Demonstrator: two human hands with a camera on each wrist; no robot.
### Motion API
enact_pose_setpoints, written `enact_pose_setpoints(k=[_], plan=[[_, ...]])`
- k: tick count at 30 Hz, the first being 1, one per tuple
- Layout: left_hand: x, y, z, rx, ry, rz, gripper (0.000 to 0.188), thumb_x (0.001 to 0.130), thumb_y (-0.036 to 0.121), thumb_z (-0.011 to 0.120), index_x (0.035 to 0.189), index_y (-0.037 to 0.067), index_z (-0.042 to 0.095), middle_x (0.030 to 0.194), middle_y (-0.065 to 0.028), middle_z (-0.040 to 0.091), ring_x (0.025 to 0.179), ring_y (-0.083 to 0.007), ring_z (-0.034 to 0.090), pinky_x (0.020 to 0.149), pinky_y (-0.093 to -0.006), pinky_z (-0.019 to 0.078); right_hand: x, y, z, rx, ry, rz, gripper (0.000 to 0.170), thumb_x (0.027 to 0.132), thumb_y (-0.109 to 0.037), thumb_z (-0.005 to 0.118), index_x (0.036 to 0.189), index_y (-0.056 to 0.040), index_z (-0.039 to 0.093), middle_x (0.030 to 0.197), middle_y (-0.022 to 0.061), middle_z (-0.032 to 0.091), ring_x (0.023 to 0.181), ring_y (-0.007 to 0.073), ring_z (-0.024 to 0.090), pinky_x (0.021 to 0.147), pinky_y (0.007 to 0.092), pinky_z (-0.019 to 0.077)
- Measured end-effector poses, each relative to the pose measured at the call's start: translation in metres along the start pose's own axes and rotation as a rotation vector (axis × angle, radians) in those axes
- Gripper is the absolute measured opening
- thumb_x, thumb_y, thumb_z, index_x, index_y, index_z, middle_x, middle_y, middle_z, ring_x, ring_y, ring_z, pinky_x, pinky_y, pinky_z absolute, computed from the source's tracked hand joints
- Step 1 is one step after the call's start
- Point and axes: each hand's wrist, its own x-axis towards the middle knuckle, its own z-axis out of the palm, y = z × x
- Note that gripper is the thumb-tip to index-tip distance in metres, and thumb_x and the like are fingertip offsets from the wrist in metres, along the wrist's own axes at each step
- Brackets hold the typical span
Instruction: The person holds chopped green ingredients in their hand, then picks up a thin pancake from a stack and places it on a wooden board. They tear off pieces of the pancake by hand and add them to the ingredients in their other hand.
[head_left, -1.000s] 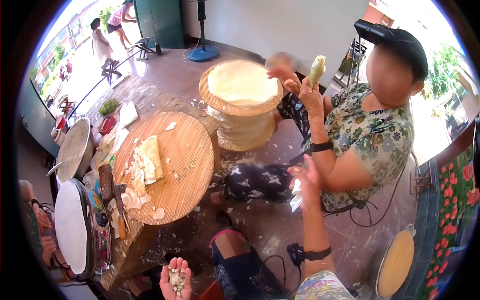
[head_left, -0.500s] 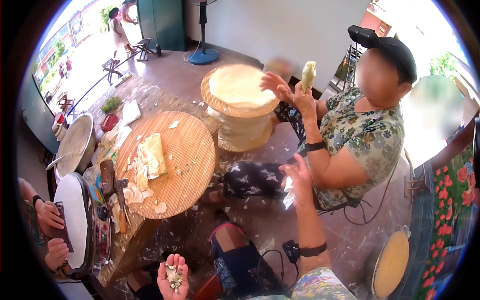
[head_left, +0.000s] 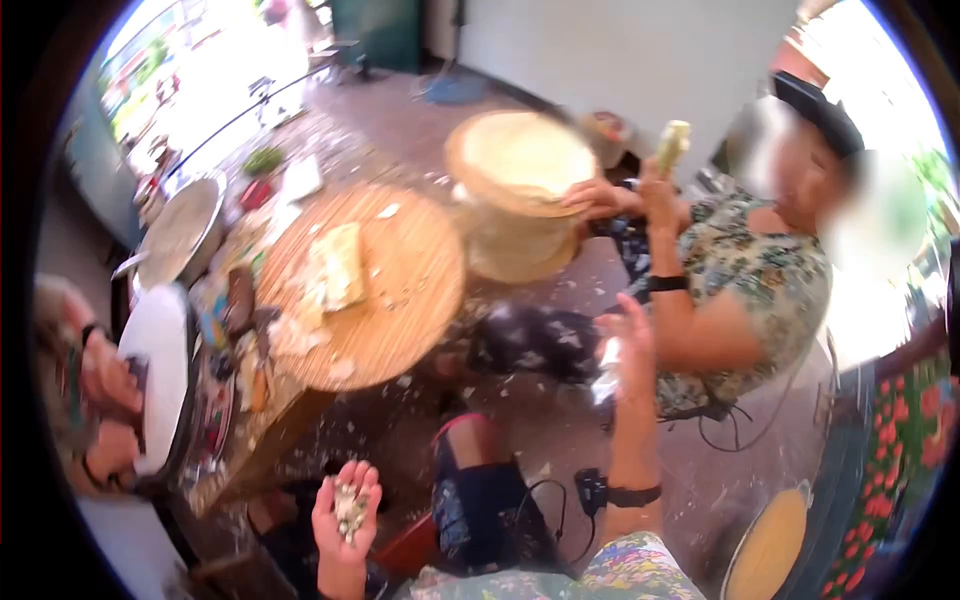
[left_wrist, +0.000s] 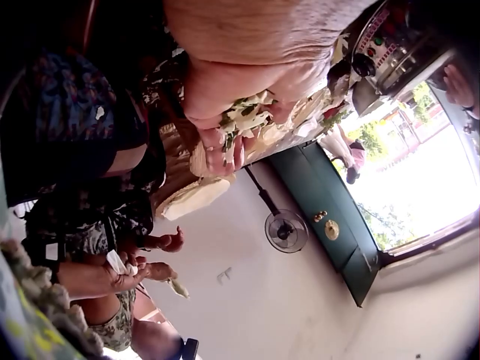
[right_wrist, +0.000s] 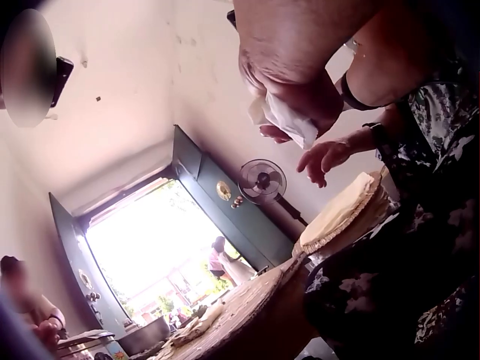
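Observation:
My left hand (head_left: 347, 522) is palm up and cupped around small pale and green bits (head_left: 350, 508), low in the head view; the left wrist view shows the bits (left_wrist: 247, 116) between its curled fingers. My right hand (head_left: 630, 350), raised in front of the seated person, holds a crumpled white paper or cloth (head_left: 608, 368) against its palm, its upper fingers extended. In the right wrist view the white piece (right_wrist: 289, 120) sticks out from under the hand (right_wrist: 300, 86). A folded pale sheet (head_left: 343, 265) with torn flakes lies on the round wooden board (head_left: 415, 310).
Opposite, a seated person (head_left: 755, 290) holds up a wrapped roll (head_left: 673, 145), other hand at a stack of round sheets (head_left: 520, 155). At left are a metal bowl (head_left: 185, 230), a white round plate (head_left: 155, 370) and another person's hands (head_left: 110, 380). A round tray (head_left: 765, 550) stands lower right.
The seated person's free hand has dropped from beside the roll to the edge of the sheet stack. The head view has shifted. My hands still hold the bits and the white piece.

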Motion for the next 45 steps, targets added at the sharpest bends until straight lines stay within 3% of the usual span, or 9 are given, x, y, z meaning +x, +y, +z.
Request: enact_pose_setpoints(k=[10,18,20,24,27,32,34,38,45], plan=[[-0.019,0.007,-0.003,-0.063,0.004,0.053,0.040,0.092,0.023,0.043,0.116,-0.008,0.049,0.123,-0.0239,0.049,0.118,-0.0370,0.045,0.099,-0.0473,0.0398,-0.019,-0.006,0.131,-0.209,-0.523,0.143,0.036,0.083,-0.010,0.057,0.118,-0.0006,0.051,0.075,0.0078,0.061,0.044,0.0077,0.048,0.040,0.0176,0.0381],[-0.042,0.035,-0.007,-0.136,-0.095,0.146,0.040,0.094,0.022,0.038,0.118,-0.009,0.047,0.125,-0.0246,0.047,0.121,-0.0371,0.040,0.102,-0.0459,0.0355,0.021,-0.082,0.235,-0.132,-0.438,-0.344,0.044,0.080,-0.012,0.060,0.122,-0.0049,0.049,0.079,0.0052,0.059,0.049,0.0083,0.051,0.040,0.0197,0.0432],[-0.043,0.037,-0.011,-0.148,-0.070,0.136,0.039,0.093,0.021,0.039,0.117,-0.009,0.048,0.125,-0.0246,0.047,0.122,-0.0369,0.040,0.103,-0.0460,0.0352,0.007,-0.050,0.268,-0.413,-0.659,-0.234,0.039,0.078,-0.013,0.060,0.115,-0.0058,0.056,0.078,0.0051,0.061,0.054,0.0118,0.054,0.042,0.0219,0.0436],[-0.047,0.045,-0.011,-0.291,-0.146,0.083,0.039,0.092,0.020,0.041,0.118,-0.009,0.047,0.125,-0.0257,0.047,0.120,-0.0383,0.042,0.101,-0.0488,0.0360,0.045,0.000,0.218,-0.693,-0.632,-0.397,0.038,0.079,-0.019,0.057,0.115,-0.0051,0.058,0.088,0.0088,0.065,0.068,0.0167,0.059,0.064,0.0291,0.0473],[-0.067,0.069,-0.021,-0.199,-0.100,0.209,0.039,0.093,0.022,0.041,0.117,-0.009,0.048,0.124,-0.0252,0.048,0.120,-0.0377,0.043,0.101,-0.0497,0.0363,-0.003,0.050,0.366,-0.574,-0.895,-0.428,0.039,0.080,-0.018,0.058,0.116,-0.0054,0.057,0.090,0.0094,0.066,0.068,0.0171,0.060,0.069,0.0317,0.0490],[-0.056,0.074,-0.017,-0.220,-0.103,0.160,0.040,0.094,0.022,0.040,0.119,-0.009,0.045,0.125,-0.0250,0.046,0.121,-0.0379,0.041,0.101,-0.0487,0.0362,-0.033,-0.037,0.343,-0.837,-0.705,-0.390,0.042,0.080,-0.015,0.061,0.120,-0.0067,0.053,0.088,0.0085,0.066,0.061,0.0148,0.058,0.067,0.0334,0.0509],[-0.053,0.079,-0.017,-0.194,-0.105,0.144,0.040,0.094,0.021,0.037,0.119,-0.009,0.044,0.126,-0.0256,0.044,0.122,-0.0385,0.040,0.101,-0.0480,0.0366,-0.048,0.028,0.352,-0.852,-0.867,-0.618,0.024,0.076,-0.016,0.062,0.098,-0.0067,0.066,0.075,0.0124,0.066,0.065,0.0190,0.062,0.064,0.0308,0.0482],[-0.047,0.087,-0.031,-0.220,-0.127,0.125,0.040,0.094,0.021,0.037,0.120,-0.009,0.043,0.128,-0.0254,0.042,0.122,-0.0383,0.039,0.101,-0.0479,0.0366,-0.093,0.103,0.364,-1.274,-1.049,-0.595,0.028,0.078,-0.028,0.058,0.102,-0.0161,0.064,0.082,0.0129,0.065,0.077,0.0299,0.062,0.068,0.0407,0.0483],[-0.044,0.098,-0.052,-0.229,-0.085,0.127,0.040,0.094,0.021,0.039,0.120,-0.009,0.043,0.129,-0.0252,0.042,0.122,-0.0381,0.039,0.101,-0.0481,0.0367,-0.115,0.160,0.392,-1.305,-0.888,-0.852,0.023,0.076,-0.025,0.056,0.094,-0.0110,0.058,0.083,0.0129,0.060,0.073,0.0327,0.061,0.062,0.0434,0.0480]])
